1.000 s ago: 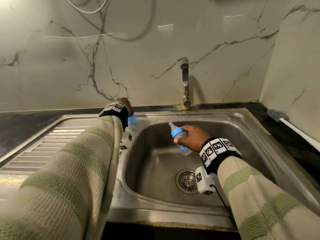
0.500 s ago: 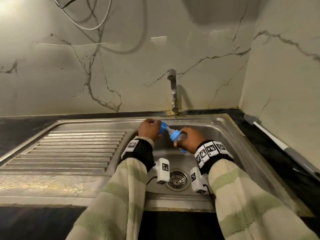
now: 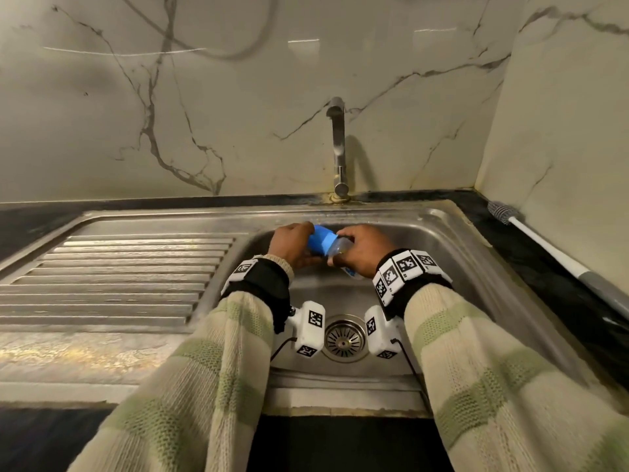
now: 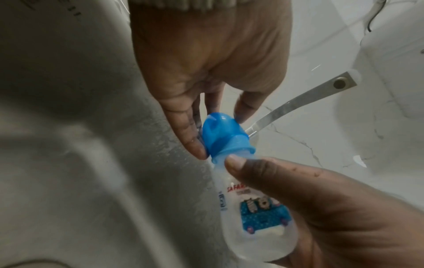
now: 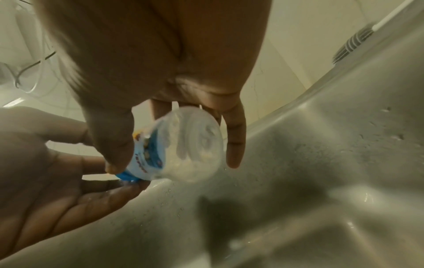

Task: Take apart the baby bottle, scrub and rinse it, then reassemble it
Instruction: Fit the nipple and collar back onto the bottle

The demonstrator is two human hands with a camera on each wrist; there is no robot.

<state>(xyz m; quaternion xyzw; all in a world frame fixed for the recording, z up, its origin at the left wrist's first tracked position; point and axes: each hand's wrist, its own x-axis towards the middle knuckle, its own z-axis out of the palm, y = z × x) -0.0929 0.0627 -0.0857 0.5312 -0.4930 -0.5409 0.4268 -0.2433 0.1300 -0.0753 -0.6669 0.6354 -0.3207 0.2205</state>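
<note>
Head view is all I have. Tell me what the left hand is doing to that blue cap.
Observer: In the left wrist view the left hand holds the blue cap with its fingertips, and the cap sits over the top of the bottle.
Operator: Report the right hand's grip.
Observer: The right hand wraps the clear body, thumb just below the cap's rim.
Operator: Describe the bottle's label.
Observer: Red lettering above a blue car with cartoon animals.
Operator: Check the bottle's base.
Observer: The right wrist view shows the clear base, facing that camera; the sink wall beside it carries water drops.
</note>
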